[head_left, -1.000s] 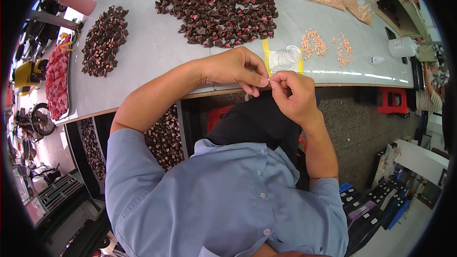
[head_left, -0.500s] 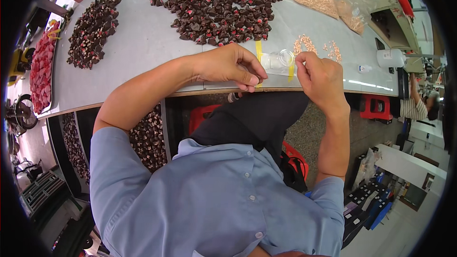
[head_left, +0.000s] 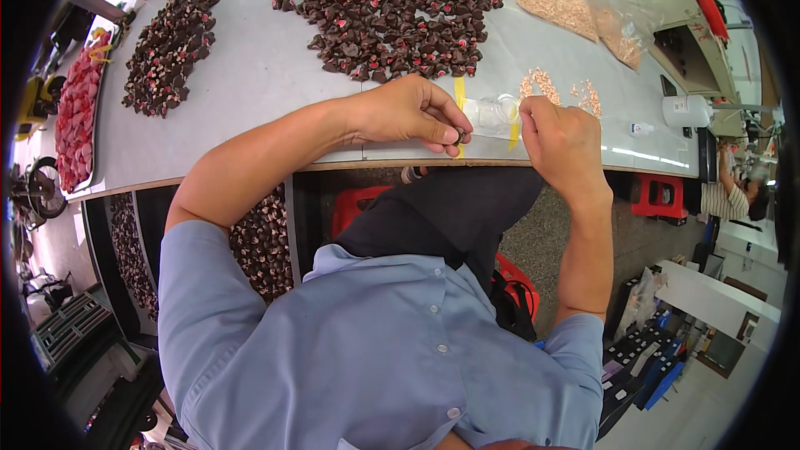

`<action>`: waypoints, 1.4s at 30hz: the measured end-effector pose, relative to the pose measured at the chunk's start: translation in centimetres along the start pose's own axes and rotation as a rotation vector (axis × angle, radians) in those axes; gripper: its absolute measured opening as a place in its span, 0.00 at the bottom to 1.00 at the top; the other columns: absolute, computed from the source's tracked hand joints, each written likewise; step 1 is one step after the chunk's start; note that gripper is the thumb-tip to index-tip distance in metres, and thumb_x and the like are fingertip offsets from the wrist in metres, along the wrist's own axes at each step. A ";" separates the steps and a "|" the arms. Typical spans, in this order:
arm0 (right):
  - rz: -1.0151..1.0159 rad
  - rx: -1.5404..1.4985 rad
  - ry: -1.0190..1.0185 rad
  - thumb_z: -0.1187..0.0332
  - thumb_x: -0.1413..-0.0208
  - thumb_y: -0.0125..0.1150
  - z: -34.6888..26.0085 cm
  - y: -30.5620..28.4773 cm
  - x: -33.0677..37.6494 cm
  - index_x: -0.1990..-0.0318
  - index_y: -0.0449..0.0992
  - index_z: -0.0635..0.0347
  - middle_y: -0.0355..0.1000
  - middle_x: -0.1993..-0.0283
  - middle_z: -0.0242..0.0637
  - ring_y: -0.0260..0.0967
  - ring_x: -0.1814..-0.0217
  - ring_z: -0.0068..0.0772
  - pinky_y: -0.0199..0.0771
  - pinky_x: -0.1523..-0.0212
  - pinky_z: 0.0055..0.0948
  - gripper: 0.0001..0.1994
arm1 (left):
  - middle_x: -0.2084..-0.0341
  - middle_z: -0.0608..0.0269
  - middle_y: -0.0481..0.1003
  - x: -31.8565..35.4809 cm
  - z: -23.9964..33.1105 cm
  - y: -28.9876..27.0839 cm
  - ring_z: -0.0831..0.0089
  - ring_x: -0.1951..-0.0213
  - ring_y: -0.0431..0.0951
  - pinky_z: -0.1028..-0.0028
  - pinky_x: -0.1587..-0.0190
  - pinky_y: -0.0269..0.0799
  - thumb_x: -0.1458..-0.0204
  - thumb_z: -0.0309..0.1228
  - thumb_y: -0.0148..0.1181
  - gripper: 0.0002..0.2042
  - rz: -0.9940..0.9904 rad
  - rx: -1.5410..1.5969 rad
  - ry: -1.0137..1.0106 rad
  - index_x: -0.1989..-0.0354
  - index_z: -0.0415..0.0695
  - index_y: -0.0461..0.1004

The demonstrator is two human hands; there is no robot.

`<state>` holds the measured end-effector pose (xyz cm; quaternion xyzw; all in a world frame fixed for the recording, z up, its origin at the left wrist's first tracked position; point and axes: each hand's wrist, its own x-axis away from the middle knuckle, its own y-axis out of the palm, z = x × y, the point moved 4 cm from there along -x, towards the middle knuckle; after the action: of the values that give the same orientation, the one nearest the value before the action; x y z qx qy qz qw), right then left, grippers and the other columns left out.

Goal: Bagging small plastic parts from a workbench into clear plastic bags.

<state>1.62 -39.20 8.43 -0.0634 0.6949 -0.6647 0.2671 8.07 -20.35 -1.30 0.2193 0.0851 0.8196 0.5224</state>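
Fingers of the left hand (head_left: pixel 408 112) pinch a small dark piece (head_left: pixel 458 135) at the table edge (head_left: pixel 250 173); at its 3 o'clock, the right hand (head_left: pixel 560 135) grips a clear bag (head_left: pixel 492 112) whose contents I cannot tell.

Table top (head_left: pixel 250 75) pale grey; big pile of small parts (head_left: pixel 392 8) dark brown flecked with pink-red, the smaller pile (head_left: pixel 171 46) the same. Strips (head_left: pixel 459 96) at the table edge yellow, beads (head_left: pixel 542 83) and bagged beads (head_left: pixel 554 0) pale orange. Shirt (head_left: pixel 358 350) light blue with plain buttons, stool (head_left: pixel 658 196) red.
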 end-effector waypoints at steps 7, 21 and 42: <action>0.197 -0.466 0.155 0.81 0.50 0.65 -2.4 -0.1 1.2 0.67 0.76 0.60 0.62 0.85 0.30 0.59 0.86 0.25 0.55 0.83 0.27 0.06 | 0.54 0.52 0.80 0.1 0.4 0.0 0.72 0.60 0.83 0.77 0.57 0.79 0.42 0.25 0.61 0.14 0.013 0.002 -0.024 0.49 0.33 0.76; 0.315 -0.524 0.178 0.81 0.51 0.66 -4.8 3.0 1.6 0.67 0.76 0.61 0.63 0.86 0.32 0.62 0.87 0.27 0.58 0.83 0.27 0.06 | 0.58 0.56 0.81 -0.1 0.2 -0.3 0.72 0.59 0.83 0.77 0.57 0.79 0.43 0.28 0.65 0.15 0.035 0.003 -0.024 0.50 0.34 0.76; 0.354 -0.446 0.167 0.80 0.51 0.66 -5.4 3.6 1.7 0.68 0.76 0.61 0.67 0.84 0.32 0.66 0.85 0.30 0.62 0.82 0.29 0.06 | 0.59 0.54 0.80 -0.1 0.1 -0.3 0.72 0.58 0.82 0.77 0.54 0.79 0.43 0.25 0.63 0.14 0.063 0.035 -0.025 0.50 0.32 0.75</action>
<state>-1.35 -34.73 4.38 0.0563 0.8435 -0.4418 0.3003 8.37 -20.29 -1.34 0.2414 0.0859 0.8311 0.4936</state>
